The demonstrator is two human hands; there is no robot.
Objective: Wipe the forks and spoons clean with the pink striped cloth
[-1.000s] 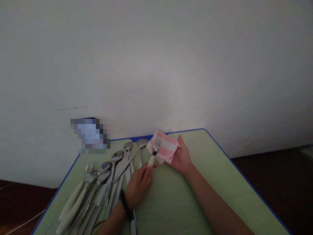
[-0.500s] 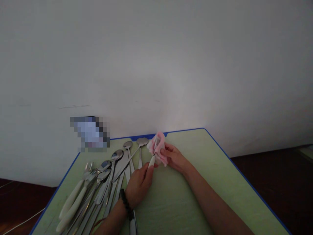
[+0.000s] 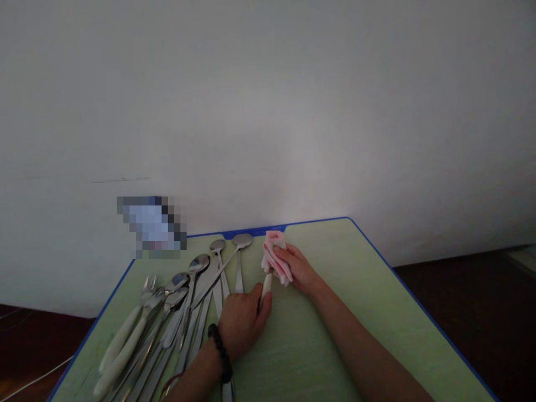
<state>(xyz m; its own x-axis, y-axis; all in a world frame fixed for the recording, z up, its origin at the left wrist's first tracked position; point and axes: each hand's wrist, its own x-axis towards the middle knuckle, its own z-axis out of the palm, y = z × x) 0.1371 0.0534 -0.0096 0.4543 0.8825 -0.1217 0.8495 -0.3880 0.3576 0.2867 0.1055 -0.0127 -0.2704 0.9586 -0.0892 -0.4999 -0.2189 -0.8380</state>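
Gripped in my left hand (image 3: 243, 318) is a white-handled piece of cutlery (image 3: 267, 283), its handle angled up and away. The far end disappears into a folded pink and white cloth (image 3: 277, 258), so its kind is hidden. My right hand (image 3: 300, 271) pinches that cloth, thumb on top, wrapped about the cutlery's end. To the left of both hands lies a spread of metal cutlery: spoons (image 3: 199, 263), forks with white handles (image 3: 125, 347) and several long flat handles, some crossing under my left forearm. One spoon (image 3: 243, 241) rests near the table's far edge.
The pale green table (image 3: 355, 335) has a blue rim and stands against a grey-white wall (image 3: 268, 111). A pixelated device (image 3: 151, 226) leans at the back left corner. A white cable (image 3: 42, 379) runs over the dark floor at left.
The cloth has turned and folded closer around the cutlery's end. My left hand has shifted slightly right and nearer with the handle. The laid-out cutlery stays put.
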